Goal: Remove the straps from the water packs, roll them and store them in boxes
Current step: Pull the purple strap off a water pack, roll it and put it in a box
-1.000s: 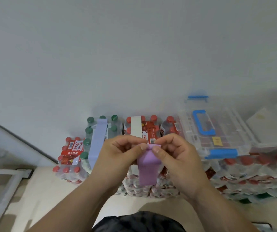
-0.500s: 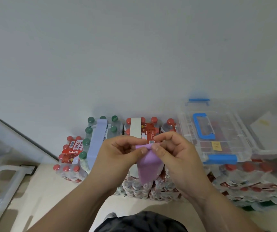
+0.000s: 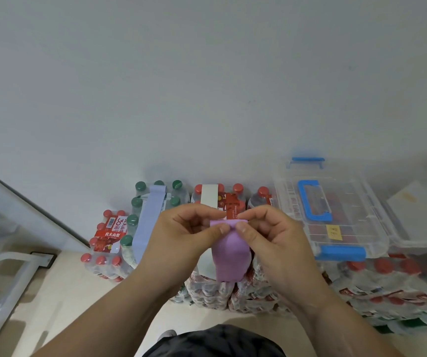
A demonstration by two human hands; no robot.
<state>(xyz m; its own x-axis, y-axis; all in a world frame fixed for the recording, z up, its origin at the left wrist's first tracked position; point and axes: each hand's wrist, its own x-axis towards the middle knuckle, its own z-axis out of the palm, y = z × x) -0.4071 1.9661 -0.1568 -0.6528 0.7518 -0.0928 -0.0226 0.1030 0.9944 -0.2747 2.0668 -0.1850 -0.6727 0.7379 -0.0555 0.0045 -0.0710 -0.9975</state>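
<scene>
against a white wall (image 3: 207, 86), both hands (image 3: 181, 235) (image 3: 271, 235) pinch a purple strap (image 3: 229, 251).

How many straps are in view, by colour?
purple strap: 1
blue strap: 1
white strap: 1
Total: 3

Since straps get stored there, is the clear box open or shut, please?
Shut: the lid with the blue handle sits flat on the clear box.
</scene>
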